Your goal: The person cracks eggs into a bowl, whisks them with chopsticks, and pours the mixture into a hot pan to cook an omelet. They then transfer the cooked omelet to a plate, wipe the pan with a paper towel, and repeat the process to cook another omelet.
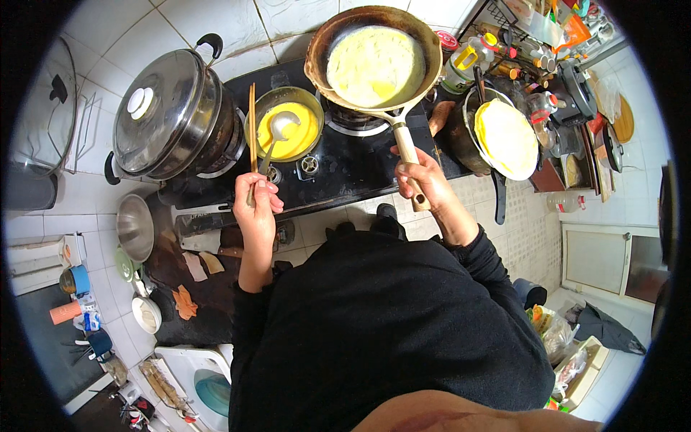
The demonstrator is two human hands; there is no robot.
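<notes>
My right hand (426,181) is closed round the pale wooden handle of a frying pan (314,66), which is tipped over the right burner. A thin yellow egg sheet (378,63) covers much of its base, with a wetter patch near the handle side. In my left hand (255,196) are a metal ladle (282,122) and a pair of wooden chopsticks (252,119). The ladle's bowl rests in beaten egg (299,140) inside a round metal bowl (309,101). The chopsticks point away from me along the bowl's left side.
A large lidded steamer pot (165,108) stands left on the black stove (338,169). To the right, a plate of yellow egg sheets (506,137) sits on a dark pot (461,137). Bottles (468,61) crowd behind it. A cleaver (201,241) lies on the left counter.
</notes>
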